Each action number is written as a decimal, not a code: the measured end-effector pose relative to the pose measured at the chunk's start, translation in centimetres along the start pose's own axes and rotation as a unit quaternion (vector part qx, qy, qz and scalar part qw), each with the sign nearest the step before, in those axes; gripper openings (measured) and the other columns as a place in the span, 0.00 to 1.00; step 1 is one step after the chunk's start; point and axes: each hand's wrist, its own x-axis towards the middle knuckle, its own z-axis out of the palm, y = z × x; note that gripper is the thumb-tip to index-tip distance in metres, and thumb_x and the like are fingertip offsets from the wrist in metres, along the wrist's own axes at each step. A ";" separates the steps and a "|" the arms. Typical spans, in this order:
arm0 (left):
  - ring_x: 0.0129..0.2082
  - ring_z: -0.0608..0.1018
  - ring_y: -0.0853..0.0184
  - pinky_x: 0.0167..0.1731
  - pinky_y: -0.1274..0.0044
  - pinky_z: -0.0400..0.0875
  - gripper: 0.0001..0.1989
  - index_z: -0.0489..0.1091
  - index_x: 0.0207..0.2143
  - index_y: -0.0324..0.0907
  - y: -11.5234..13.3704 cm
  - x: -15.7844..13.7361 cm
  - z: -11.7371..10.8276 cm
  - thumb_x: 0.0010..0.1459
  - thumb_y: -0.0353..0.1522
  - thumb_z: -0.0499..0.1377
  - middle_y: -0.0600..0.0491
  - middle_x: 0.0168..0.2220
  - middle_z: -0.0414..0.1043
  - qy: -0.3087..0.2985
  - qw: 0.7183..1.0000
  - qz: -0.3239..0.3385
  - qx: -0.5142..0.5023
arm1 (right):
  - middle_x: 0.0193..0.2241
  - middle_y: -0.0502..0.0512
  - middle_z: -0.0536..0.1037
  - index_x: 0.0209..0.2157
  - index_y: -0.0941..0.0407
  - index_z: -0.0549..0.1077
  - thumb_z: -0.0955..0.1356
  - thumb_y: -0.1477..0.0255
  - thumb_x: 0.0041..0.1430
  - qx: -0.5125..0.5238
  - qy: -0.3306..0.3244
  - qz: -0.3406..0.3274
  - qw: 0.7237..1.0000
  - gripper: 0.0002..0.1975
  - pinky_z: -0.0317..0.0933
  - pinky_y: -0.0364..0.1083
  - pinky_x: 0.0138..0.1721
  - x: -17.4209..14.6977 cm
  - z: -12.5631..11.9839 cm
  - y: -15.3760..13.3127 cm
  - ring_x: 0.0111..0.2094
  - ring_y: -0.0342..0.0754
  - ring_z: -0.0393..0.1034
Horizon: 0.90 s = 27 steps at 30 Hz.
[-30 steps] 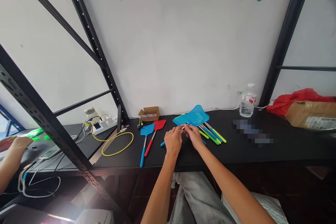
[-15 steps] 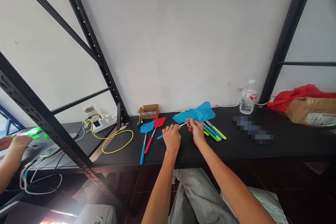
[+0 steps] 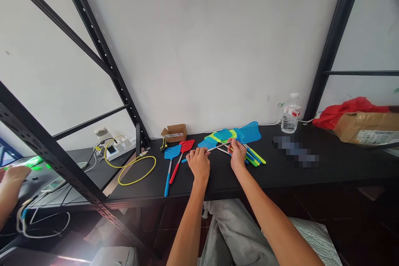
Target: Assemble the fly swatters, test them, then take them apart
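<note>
A blue fly swatter with a thin metal shaft is stretched between my two hands above the black table. My left hand is closed around its handle end, and a bit of blue handle sticks out to the left. With closed fingers, my right hand grips the shaft near the swatter's head. Behind and under my hands lie several blue and yellow-green fly swatters, their handles pointing to the front right. To the left, another blue fly swatter and a red fly swatter lie side by side.
A small open cardboard box stands by the wall. A yellow cable and a power strip are at left, beside the black shelf frame. A water bottle and a larger carton stand right. Another person's hand shows far left.
My right hand has moved right, away from my left hand, and more of the metal shaft shows between them. The swatter's head has shifted right. The view has turned slightly.
</note>
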 end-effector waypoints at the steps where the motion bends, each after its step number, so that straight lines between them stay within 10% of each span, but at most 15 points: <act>1: 0.43 0.72 0.58 0.45 0.67 0.57 0.08 0.74 0.37 0.47 0.0 0.0 0.0 0.64 0.34 0.55 0.50 0.38 0.76 0.005 1.000 0.002 0.000 | 0.25 0.51 0.73 0.31 0.57 0.77 0.74 0.52 0.48 0.005 0.007 -0.003 1.000 0.21 0.54 0.41 0.19 0.1 0.0 0.0 0.20 0.39 0.60; 10: 0.38 0.73 0.62 0.41 0.70 0.58 0.11 0.73 0.38 0.46 -0.3 0.1 0.2 0.67 0.34 0.51 0.51 0.35 0.76 -0.020 0.996 0.078 -0.035 | 0.19 0.48 0.69 0.30 0.57 0.74 0.70 0.49 0.52 -0.040 0.010 -0.037 0.998 0.23 0.52 0.42 0.19 0.5 -0.9 -0.7 0.18 0.39 0.58; 18: 0.38 0.74 0.63 0.39 0.73 0.59 0.13 0.71 0.45 0.45 0.7 -0.1 -0.3 0.68 0.37 0.48 0.50 0.38 0.76 -0.050 0.988 0.136 -0.047 | 0.22 0.51 0.72 0.35 0.56 0.76 0.68 0.51 0.56 -0.199 -0.257 -0.023 0.945 0.21 0.55 0.43 0.21 -1.6 0.1 -0.1 0.22 0.45 0.64; 27: 0.35 0.73 0.61 0.36 0.70 0.55 0.15 0.74 0.42 0.49 0.7 -0.1 0.8 0.68 0.38 0.48 0.51 0.33 0.76 -0.036 0.991 0.115 0.051 | 0.20 0.52 0.71 0.32 0.57 0.78 0.67 0.50 0.56 -0.180 -0.218 0.027 0.959 0.23 0.53 0.42 0.20 -0.9 -0.4 0.5 0.23 0.45 0.64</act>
